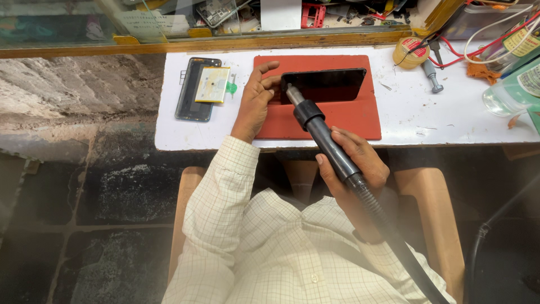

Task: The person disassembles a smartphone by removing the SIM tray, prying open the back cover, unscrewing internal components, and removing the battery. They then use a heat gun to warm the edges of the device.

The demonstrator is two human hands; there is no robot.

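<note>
Head view: left hand (256,101) pinches the phone's (325,84) left end; right hand (354,160) grips the heat gun (320,132), nozzle apparently touching that end.

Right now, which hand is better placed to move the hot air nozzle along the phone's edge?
The right hand: it grips the hot air wand, nozzle at the phone corner. The left hand is steadying that phone on the red mat.
</note>
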